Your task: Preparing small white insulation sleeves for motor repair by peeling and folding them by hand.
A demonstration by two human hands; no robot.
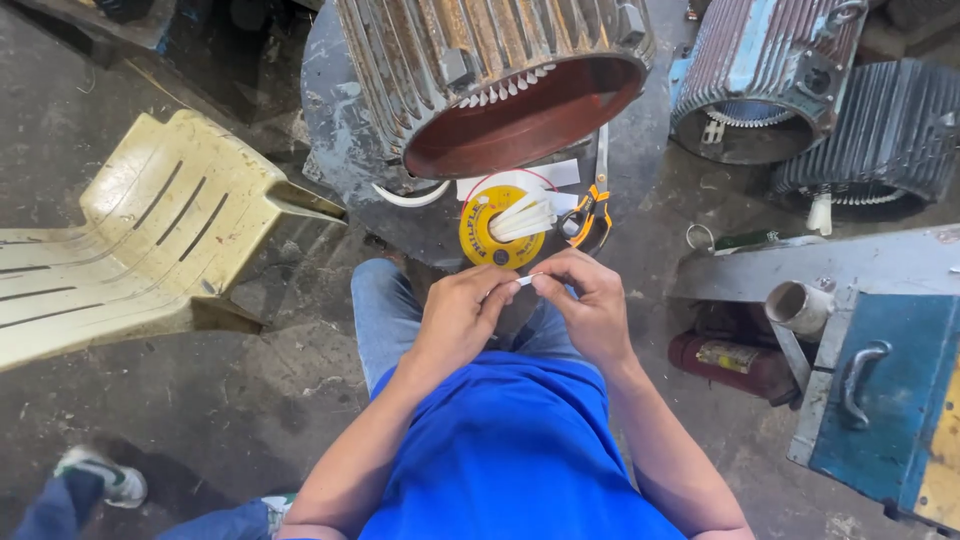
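Above the two hands, at frame centre, a yellow spool stuffed with white strips and orange-handled scissors block the way, with the big ribbed motor shell beyond them. A plastic chair fills the left, a blue metal box the right. Bare concrete floor lies open at lower left.

I see one round yellow label on the tape spool, and a worn yellowish label on the red cylinder
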